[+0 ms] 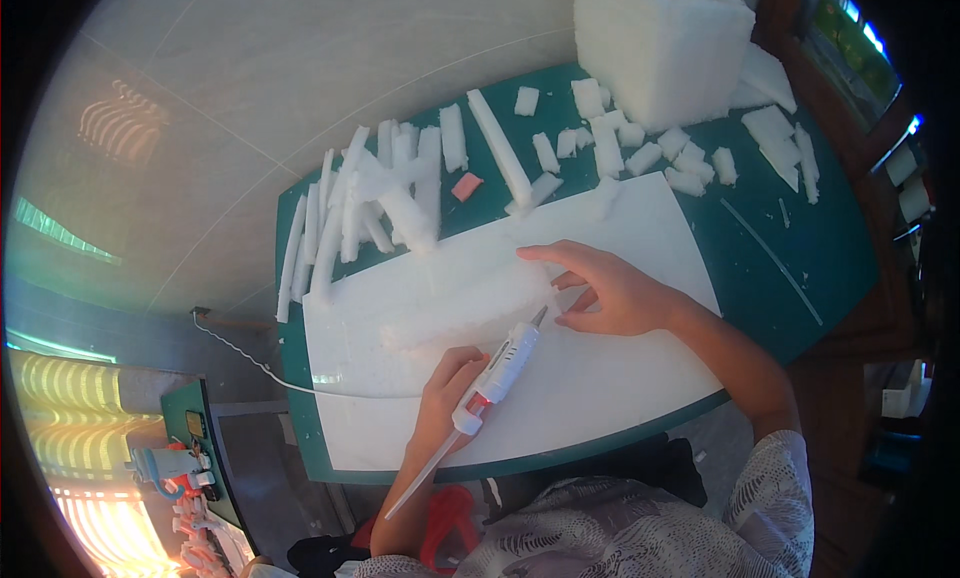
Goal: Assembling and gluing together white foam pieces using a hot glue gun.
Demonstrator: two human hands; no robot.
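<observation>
My left hand is closed around a white hot glue gun with an orange part. A long pale glue stick sticks out of its back end, toward my forearm. Its nozzle points up and right, close to the fingers of my right hand. That hand curls around the right end of a white foam piece, thumb on the near side and index finger stretched over the far side. The foam lies on a white sheet and blends into it, so its outline is hard to make out.
Several white foam strips pile up at the far left of the green table. Small foam chunks and a large foam block stand at the far right. A pink piece lies between. A white cord runs leftward to the wall.
</observation>
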